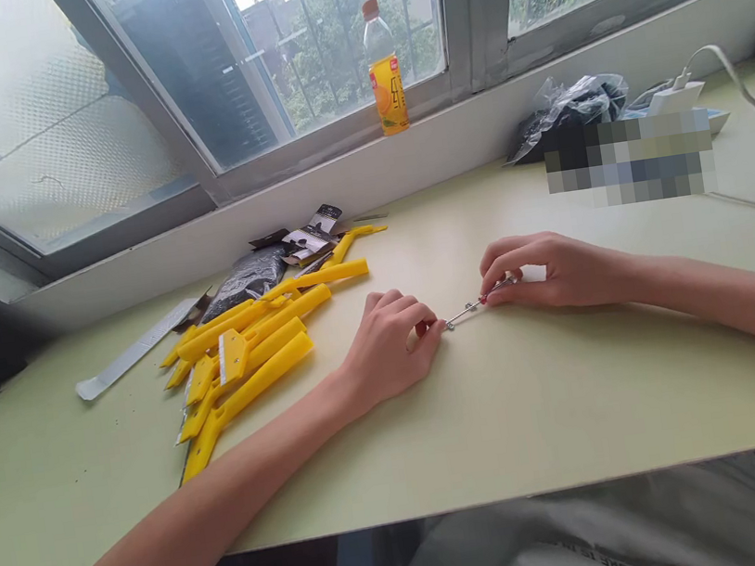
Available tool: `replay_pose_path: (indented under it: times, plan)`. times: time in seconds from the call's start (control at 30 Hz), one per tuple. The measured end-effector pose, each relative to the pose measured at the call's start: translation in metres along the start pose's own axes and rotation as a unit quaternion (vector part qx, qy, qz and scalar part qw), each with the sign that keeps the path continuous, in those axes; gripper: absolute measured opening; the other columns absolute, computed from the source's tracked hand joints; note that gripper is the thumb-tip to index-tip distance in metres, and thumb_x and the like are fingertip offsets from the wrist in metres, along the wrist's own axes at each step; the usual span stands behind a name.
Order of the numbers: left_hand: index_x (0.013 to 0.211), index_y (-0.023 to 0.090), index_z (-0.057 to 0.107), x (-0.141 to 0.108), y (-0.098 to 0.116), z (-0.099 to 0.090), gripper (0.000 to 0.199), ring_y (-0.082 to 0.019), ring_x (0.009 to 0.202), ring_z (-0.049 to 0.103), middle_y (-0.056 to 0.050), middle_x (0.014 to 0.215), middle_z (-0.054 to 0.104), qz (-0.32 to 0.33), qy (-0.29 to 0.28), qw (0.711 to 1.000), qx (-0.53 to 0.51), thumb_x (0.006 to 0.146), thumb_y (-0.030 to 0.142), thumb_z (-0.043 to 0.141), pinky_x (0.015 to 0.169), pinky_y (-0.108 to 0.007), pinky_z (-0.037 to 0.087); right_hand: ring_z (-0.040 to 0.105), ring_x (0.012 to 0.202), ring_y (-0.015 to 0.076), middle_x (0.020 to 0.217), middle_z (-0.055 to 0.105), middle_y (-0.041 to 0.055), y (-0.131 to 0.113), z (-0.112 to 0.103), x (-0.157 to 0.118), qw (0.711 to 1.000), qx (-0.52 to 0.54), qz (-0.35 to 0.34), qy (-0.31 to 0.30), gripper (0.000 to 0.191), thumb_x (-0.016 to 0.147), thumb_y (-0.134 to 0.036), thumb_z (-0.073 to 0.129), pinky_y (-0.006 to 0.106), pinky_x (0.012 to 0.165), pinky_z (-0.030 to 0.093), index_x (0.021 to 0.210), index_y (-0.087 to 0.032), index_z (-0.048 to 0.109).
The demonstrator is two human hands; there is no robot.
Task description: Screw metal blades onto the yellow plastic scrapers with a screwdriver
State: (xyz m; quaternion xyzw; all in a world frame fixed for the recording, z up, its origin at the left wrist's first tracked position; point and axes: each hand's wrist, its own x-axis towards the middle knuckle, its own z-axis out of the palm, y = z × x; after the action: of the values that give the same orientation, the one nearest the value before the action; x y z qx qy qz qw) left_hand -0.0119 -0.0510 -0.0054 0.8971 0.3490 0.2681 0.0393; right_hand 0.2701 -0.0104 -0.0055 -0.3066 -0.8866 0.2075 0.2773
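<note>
Between my hands, low over the pale green table (510,424), stretches a thin silvery strand with small charms on it, which looks like a bracelet or chain (462,312). My left hand (396,341) pinches its left end between thumb and forefinger. At the other end, my right hand (523,274) has its fingertips closed on the strand, near a small red bit. The rest of the strand by the right fingers is partly hidden. Left of my left hand lies a pile of yellow-handled scrapers (268,359), some with blades showing.
Behind the scrapers are a black plastic packet (247,281), black-and-white packaging (314,233) and a white paper strip (138,349). An orange drink bottle (388,85) stands on the windowsill. Back right, a black bag (569,120) lies near a white charger (675,98) with its cable.
</note>
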Motion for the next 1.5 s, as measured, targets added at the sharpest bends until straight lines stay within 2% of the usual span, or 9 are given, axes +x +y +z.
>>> replay_pose_path:
  times: [0.23,0.47,0.87,1.03,1.5]
  plan:
    - [0.082,0.019,0.061,0.0003,0.0009,-0.0002,0.025,-0.018,0.081,0.057,-0.001,0.078,0.068,-0.016,0.004,1.0,0.009,0.102,0.025,0.049,0.09,-0.037,0.04,0.066,0.084,0.0198,0.101,0.072,0.0074,0.001,0.0005,0.0003,1.0,0.016,-0.005,0.01,0.024,0.093,-0.046,0.065,0.034,0.075,0.049,0.097,-0.027,0.079]
    - [0.083,0.019,0.057,-0.0009,0.0028,-0.0026,0.027,-0.017,0.076,0.054,0.0,0.076,0.065,-0.027,0.036,0.999,0.002,0.105,0.029,0.045,0.089,-0.037,0.039,0.065,0.081,0.0211,0.098,0.072,0.0075,-0.0037,-0.0005,0.0012,0.998,0.039,0.008,0.05,0.025,0.09,-0.05,0.069,0.036,0.075,0.049,0.094,-0.028,0.08]
    - [0.082,0.02,0.054,-0.0006,0.0024,-0.0028,0.025,-0.017,0.075,0.054,0.0,0.075,0.064,-0.037,0.036,0.999,0.008,0.103,0.028,0.046,0.088,-0.036,0.039,0.064,0.08,0.0199,0.098,0.071,0.0067,-0.0036,0.0008,0.0008,0.997,0.056,0.025,0.038,0.023,0.089,-0.049,0.071,0.036,0.074,0.049,0.093,-0.028,0.08]
    - [0.077,0.019,0.054,-0.0002,0.0014,-0.0004,0.022,-0.016,0.073,0.054,0.001,0.073,0.063,-0.045,0.016,0.999,0.015,0.099,0.025,0.053,0.088,-0.037,0.039,0.065,0.081,0.0203,0.097,0.072,0.0068,-0.0036,0.001,0.0004,0.998,0.058,0.021,0.023,0.025,0.088,-0.051,0.071,0.036,0.075,0.049,0.092,-0.029,0.081]
    - [0.076,0.019,0.055,0.0014,0.0016,0.0002,0.023,-0.017,0.072,0.054,0.001,0.069,0.061,-0.067,0.0,0.998,0.019,0.098,0.024,0.054,0.088,-0.038,0.039,0.064,0.082,0.0197,0.097,0.071,0.0063,-0.0051,0.0014,0.0001,0.999,0.049,0.019,0.004,0.025,0.091,-0.05,0.068,0.035,0.074,0.047,0.093,-0.027,0.08]
